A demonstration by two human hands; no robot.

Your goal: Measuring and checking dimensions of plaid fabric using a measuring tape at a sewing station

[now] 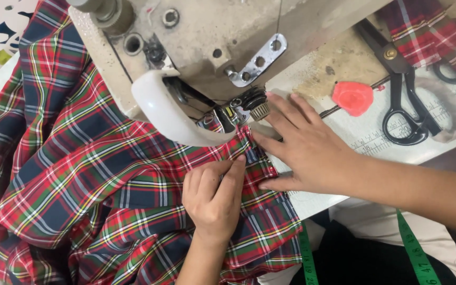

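**Both hands flat on the plaid at the needle**

Left hand (215, 198) comes up from the bottom edge, fingers curled loosely, the forefinger stretched out and pressing down on the folded edge of the tartan cloth (96, 179). It grips nothing; it pins the fabric to the bed. Right hand (304, 145) reaches in from the right, fingers spread wide and flat, fingertips resting on the same folded edge just beside the presser foot (227, 120), thumb lying along the lower side of the cloth. Open too, then, and pressing rather than holding.

That tartan, red, green and navy with thin white and yellow lines, spills in heavy folds across the left and lower part of the view and runs up under the sewing machine (222, 37), a worn cream-coloured head that fills the top centre. A pale curved guard (167, 113) arcs over the cloth just left of the needle area, and a knurled metal knob (259, 110) sits right above the right hand's fingertips.

Over on the table (376, 140), well apart from the hands, lies a red lump of tailor's chalk (353, 97), and beside it black scissors (405, 95), blades pointing up and away. More of the same tartan is bunched in the top right corner. A green measuring tape (418, 256) hangs at the bottom right, across the person's lap.
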